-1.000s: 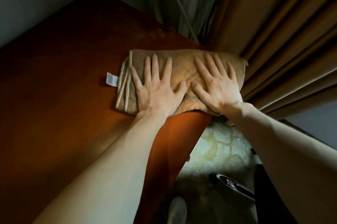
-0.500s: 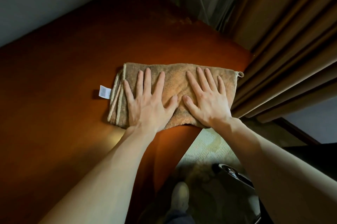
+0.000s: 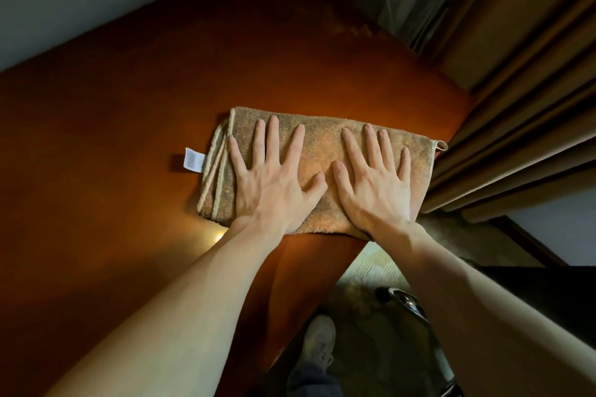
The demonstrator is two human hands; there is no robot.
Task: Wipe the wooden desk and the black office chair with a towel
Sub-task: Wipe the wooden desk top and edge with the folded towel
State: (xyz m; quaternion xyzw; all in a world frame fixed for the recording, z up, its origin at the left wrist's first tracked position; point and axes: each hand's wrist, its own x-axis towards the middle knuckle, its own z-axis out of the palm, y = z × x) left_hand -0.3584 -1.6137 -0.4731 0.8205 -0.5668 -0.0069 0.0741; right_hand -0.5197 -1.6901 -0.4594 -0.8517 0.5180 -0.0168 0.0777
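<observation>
Left hand point(image 3: 274, 183) and right hand point(image 3: 374, 190) press flat, fingers straight and spread, on the folded towel point(image 3: 322, 138) at the near edge of the wooden desk point(image 3: 129, 138). The desk wipe appears under way. The next stroke calls for even pressure across the desk's bare top

The print on the towel point(image 3: 322, 138) tag point(image 3: 193, 160) is too small to read.

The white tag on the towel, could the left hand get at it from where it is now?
Probably yes. The white tag sticks out from the towel at its left edge onto the desk, close beside the left hand, which lies flat on the towel. Nothing stands between them.
</observation>
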